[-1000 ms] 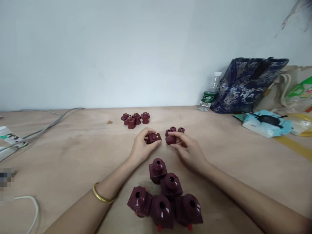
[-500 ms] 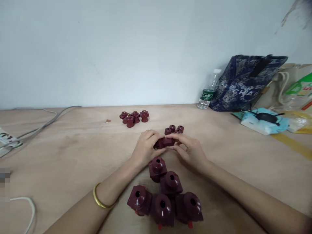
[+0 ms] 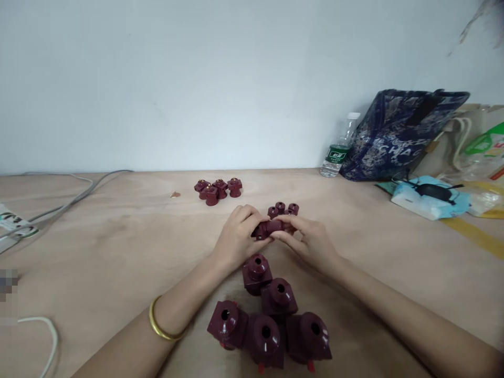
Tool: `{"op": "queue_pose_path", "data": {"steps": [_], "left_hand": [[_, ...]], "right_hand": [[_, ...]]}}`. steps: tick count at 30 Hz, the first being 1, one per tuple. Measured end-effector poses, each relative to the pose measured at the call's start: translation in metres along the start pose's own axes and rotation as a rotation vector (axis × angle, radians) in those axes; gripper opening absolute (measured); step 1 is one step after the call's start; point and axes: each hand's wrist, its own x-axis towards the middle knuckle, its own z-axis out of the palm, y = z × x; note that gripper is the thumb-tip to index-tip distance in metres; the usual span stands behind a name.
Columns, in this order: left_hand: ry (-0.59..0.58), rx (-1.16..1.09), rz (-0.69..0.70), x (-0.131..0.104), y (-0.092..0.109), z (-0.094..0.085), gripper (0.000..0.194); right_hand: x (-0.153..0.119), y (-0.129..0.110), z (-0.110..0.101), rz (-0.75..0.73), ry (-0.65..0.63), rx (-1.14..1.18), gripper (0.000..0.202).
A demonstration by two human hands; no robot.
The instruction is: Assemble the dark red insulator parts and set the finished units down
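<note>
Several glossy maroon plastic pieces, each with a block-like base and a rounded top with a hole, stand in a near group (image 3: 266, 336) in front of me. Just beyond them, my left hand (image 3: 238, 236) is closed on a maroon plastic part (image 3: 260, 231), which the fingers partly cover. My right hand (image 3: 313, 242) pinches its rounded right end (image 3: 274, 226) between thumb and fingers. Whether this is one piece or two joined ones I cannot tell. Behind my right fingers stand several smaller round-topped maroon pieces (image 3: 280, 207).
Farther back sits a cluster of maroon pieces with gold-coloured centres (image 3: 211, 195), beside a small brown scrap (image 3: 175, 195). A water bottle (image 3: 337, 155), a dark patterned bag (image 3: 397, 139) and a blue tissue pack (image 3: 429, 202) are at right. Cables (image 3: 84, 194) lie left.
The held part's right end looked angular and now looks rounder, as if turned between my hands. Both hands keep their grip. The view has shifted slightly.
</note>
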Motion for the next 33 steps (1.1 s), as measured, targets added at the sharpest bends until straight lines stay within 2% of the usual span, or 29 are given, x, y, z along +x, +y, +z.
{"op": "queue_pose_path", "data": {"steps": [4, 6, 8, 10, 13, 15, 17, 19, 21, 24, 27, 30, 31, 32, 33], "left_hand": [[0.004, 0.052, 0.077, 0.000, 0.000, 0.001, 0.027], [-0.018, 0.048, 0.092, -0.001, -0.001, 0.001, 0.027], [-0.040, 0.040, 0.079, -0.001, -0.003, 0.000, 0.027], [-0.047, 0.027, 0.036, -0.001, -0.003, -0.001, 0.029], [-0.052, -0.040, -0.035, 0.001, -0.001, -0.001, 0.029], [-0.061, -0.175, -0.112, 0.002, 0.000, 0.001, 0.029], [-0.091, -0.399, -0.277, 0.002, 0.001, 0.005, 0.033], [-0.173, -0.662, -0.482, 0.002, 0.002, 0.008, 0.042], [-0.307, -0.878, -0.606, 0.001, 0.002, 0.007, 0.047], [-0.501, -1.062, -0.596, 0.001, 0.006, 0.000, 0.044], [-0.634, -1.198, -0.645, 0.000, 0.013, -0.008, 0.057], [-0.743, -1.237, -0.695, 0.001, 0.014, -0.008, 0.066], [-0.711, -1.158, -0.687, 0.002, 0.010, -0.007, 0.062], [-0.617, -1.018, -0.674, 0.003, 0.004, -0.007, 0.056], [-0.470, -0.826, -0.657, 0.004, -0.005, -0.007, 0.048]], "right_hand": [[0.002, 0.003, 0.002, 0.104, -0.041, -0.016, 0.029], [0.003, 0.004, 0.002, 0.147, -0.089, -0.064, 0.043], [0.003, 0.003, 0.001, 0.146, -0.119, -0.075, 0.044], [0.003, 0.000, 0.000, 0.087, -0.121, -0.006, 0.032], [0.002, -0.006, -0.002, 0.035, -0.112, 0.089, 0.035], [0.004, -0.008, -0.005, 0.073, -0.147, 0.096, 0.032], [0.007, -0.005, -0.011, 0.113, -0.175, 0.105, 0.042], [0.011, 0.006, -0.019, 0.153, -0.129, 0.108, 0.049], [0.013, 0.023, -0.026, 0.216, -0.009, 0.086, 0.045], [0.011, 0.049, -0.027, 0.272, 0.088, 0.030, 0.039], [0.006, 0.063, -0.019, 0.244, 0.054, -0.056, 0.033], [0.003, 0.064, -0.008, 0.229, -0.038, -0.152, 0.036], [0.003, 0.063, -0.006, 0.230, -0.072, -0.183, 0.038], [0.003, 0.062, -0.004, 0.231, -0.100, -0.215, 0.041], [0.003, 0.061, -0.002, 0.230, -0.123, -0.245, 0.042]]}}
